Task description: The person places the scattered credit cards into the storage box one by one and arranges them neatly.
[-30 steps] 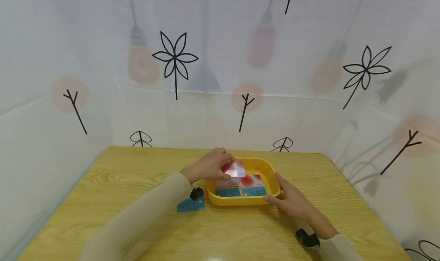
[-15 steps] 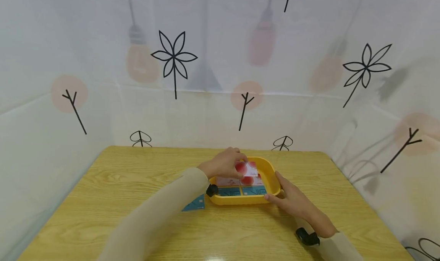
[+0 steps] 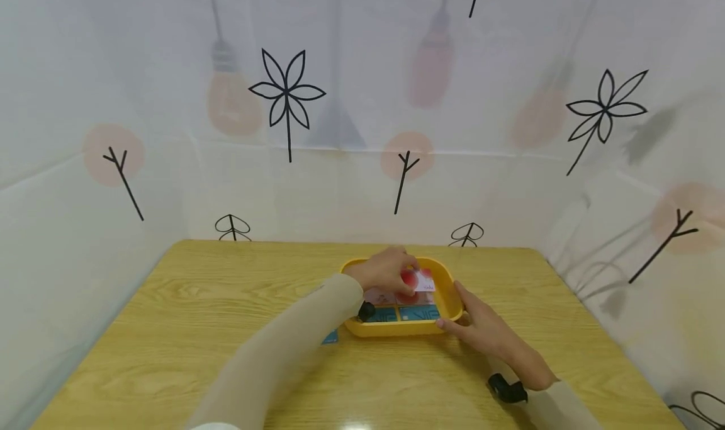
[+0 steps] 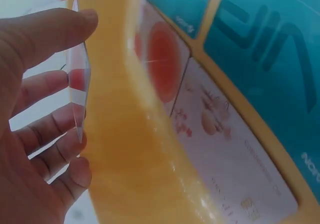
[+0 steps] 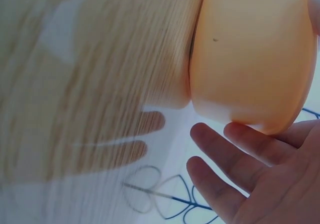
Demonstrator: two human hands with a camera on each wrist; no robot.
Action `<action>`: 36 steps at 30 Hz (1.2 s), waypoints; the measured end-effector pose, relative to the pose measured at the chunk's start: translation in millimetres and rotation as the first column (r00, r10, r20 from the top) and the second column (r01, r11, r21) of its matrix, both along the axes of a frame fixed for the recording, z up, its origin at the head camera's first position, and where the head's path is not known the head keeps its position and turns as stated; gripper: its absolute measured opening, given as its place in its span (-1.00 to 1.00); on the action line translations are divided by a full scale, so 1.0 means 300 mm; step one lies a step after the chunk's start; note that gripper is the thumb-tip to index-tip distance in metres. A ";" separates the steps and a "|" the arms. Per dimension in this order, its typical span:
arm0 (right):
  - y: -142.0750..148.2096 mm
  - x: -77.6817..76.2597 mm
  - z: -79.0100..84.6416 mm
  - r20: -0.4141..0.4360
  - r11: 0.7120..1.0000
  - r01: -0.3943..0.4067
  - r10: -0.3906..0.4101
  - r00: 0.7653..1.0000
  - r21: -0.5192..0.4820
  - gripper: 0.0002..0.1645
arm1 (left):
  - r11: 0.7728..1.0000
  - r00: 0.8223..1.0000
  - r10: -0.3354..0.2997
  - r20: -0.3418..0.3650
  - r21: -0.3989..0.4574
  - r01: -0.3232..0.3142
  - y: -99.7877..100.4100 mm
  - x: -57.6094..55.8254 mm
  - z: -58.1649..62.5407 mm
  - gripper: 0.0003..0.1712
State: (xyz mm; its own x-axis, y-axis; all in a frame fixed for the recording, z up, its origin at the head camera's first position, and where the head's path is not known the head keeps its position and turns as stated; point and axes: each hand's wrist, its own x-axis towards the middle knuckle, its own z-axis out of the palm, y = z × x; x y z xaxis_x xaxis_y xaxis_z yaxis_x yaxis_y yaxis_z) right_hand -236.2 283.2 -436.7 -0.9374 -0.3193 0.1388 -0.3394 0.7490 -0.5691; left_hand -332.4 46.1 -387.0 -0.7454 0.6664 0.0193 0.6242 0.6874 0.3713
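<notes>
Between its thumb and fingers, my left hand (image 3: 387, 271) pinches a red-and-white card (image 3: 425, 280) above the far part of a yellow tray (image 3: 402, 329). In the left wrist view the pinched card (image 4: 78, 79) appears nearly edge-on. My right hand (image 3: 481, 326) holds the tray's right end, its thumb at the front corner and some fingers against the outer wall. Inside the tray lie two teal cards (image 3: 419, 313) along the front. Behind them are a pale flowered card (image 4: 220, 139) and a card with a red circle (image 4: 162, 59), partly covered by my left hand in the head view.
On the wooden table (image 3: 226, 304), one corner of another teal card (image 3: 330, 337) shows left of the tray; my left sleeve (image 3: 289, 335) hides the rest of it. White patterned cloth (image 3: 351, 191) hangs behind and at both sides.
My left hand has moved to the right over the tray, carrying the red-and-white card. Its sleeve now covers more of the teal card on the table. My right hand has stayed at the tray.
</notes>
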 end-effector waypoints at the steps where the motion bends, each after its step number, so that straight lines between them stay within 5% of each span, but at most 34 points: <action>1: -0.001 0.001 0.000 0.004 1.000 -0.002 0.002 1.000 -0.005 0.18 | 1.000 1.000 -0.007 -0.004 -0.007 0.007 0.008 -0.004 -0.009 -0.44; 18: -0.006 0.000 0.015 0.000 1.000 0.005 -0.005 1.000 0.020 0.21 | 0.983 0.994 -0.055 -0.100 -0.177 0.036 0.037 -0.020 -0.072 -0.42; 36: 0.002 0.000 0.003 -0.005 1.000 0.002 -0.002 1.000 0.018 0.20 | 0.975 0.996 -0.049 -0.069 -0.222 0.032 0.056 -0.013 -0.084 -0.50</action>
